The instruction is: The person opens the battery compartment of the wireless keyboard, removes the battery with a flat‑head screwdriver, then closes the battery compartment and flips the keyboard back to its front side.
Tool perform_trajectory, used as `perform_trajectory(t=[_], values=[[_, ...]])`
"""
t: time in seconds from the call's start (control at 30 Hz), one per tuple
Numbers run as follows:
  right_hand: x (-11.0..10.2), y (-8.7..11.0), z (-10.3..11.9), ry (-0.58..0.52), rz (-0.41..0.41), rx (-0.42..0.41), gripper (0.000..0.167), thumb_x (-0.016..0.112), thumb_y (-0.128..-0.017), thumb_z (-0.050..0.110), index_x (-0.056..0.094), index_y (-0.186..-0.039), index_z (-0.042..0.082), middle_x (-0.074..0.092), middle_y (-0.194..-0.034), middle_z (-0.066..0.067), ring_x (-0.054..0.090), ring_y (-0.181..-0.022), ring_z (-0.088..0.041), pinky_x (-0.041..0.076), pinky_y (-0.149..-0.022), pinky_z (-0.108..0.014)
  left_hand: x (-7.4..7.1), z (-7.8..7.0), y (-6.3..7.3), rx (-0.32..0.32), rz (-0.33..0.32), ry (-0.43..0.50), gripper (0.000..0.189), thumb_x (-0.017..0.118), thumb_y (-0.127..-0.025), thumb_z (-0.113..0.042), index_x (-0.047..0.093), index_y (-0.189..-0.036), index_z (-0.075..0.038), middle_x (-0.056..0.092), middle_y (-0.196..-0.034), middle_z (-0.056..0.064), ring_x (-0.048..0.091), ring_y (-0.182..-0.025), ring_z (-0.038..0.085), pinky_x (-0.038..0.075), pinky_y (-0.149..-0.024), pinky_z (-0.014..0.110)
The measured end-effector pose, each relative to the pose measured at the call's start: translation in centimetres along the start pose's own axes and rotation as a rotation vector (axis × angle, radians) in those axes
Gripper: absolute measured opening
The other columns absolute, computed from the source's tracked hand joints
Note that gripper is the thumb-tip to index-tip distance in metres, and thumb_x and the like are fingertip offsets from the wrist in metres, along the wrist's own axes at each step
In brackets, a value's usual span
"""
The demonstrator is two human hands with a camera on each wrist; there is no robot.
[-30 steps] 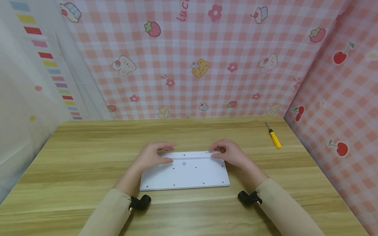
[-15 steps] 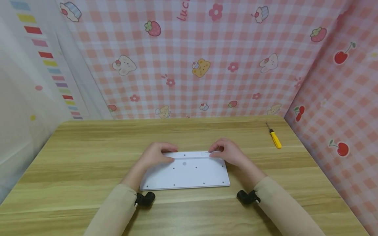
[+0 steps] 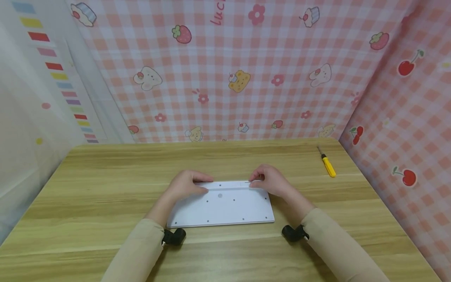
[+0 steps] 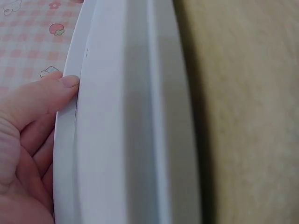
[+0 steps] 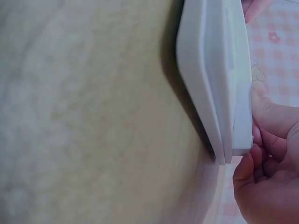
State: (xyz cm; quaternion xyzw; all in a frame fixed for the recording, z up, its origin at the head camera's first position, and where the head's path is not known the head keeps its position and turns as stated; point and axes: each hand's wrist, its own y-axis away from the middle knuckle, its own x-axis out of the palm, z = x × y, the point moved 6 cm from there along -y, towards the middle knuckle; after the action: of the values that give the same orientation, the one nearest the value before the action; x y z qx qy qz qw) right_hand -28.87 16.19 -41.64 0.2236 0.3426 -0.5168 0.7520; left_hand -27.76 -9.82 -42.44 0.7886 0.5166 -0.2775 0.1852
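Pink-and-white gingham cloth (image 3: pixel 218 51) printed with strawberries, cupcakes and animals backs a wood-grain desk (image 3: pixel 105 188). On the desk, centred between both arms, lies a white keyboard (image 3: pixel 222 209), underside up, with small dark dots (image 3: pixel 234 200) across its panel and a raised bar (image 3: pixel 229 185) along its far edge. Left hand (image 3: pixel 184 184): clamped on the keyboard at the left part of the bar, thumb on the near side. Right hand (image 3: pixel 273 182): fingers curled, pinching the bar's right end. A yellow-handled screwdriver (image 3: pixel 328 166) rests near the desk's far right corner.
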Motion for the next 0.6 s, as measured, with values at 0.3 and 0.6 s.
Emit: perform_trajectory(t=[0.3, 0.6], values=[[0.05, 0.07, -0.26, -0.034, -0.029, 0.026, 0.011, 0.081, -0.084, 0.011, 0.072, -0.088, 0.006, 0.06, -0.088, -0.004, 0.049, -0.08, -0.02, 0.041, -0.072, -0.032, -0.05, 0.06, 0.05, -0.032, -0.001, -0.022, 0.03, 0.081, -0.081, -0.009, 0.078, -0.11, -0.017, 0.072, -0.114, 0.0, 0.065, -0.11, 0.022, 0.048, -0.098, 0.042], [-0.13, 0.21, -0.51, -0.117, -0.02, -0.027, 0.008, 0.077, -0.086, 0.008, 0.071, -0.09, 0.009, 0.063, -0.084, -0.001, 0.053, -0.078, -0.019, 0.045, -0.071, -0.03, -0.09, 0.16, 0.02, -0.022, 0.001, -0.018, 0.031, 0.081, -0.081, -0.009, 0.077, -0.11, -0.017, 0.072, -0.114, 0.001, 0.064, -0.112, 0.024, 0.047, -0.1, 0.043]])
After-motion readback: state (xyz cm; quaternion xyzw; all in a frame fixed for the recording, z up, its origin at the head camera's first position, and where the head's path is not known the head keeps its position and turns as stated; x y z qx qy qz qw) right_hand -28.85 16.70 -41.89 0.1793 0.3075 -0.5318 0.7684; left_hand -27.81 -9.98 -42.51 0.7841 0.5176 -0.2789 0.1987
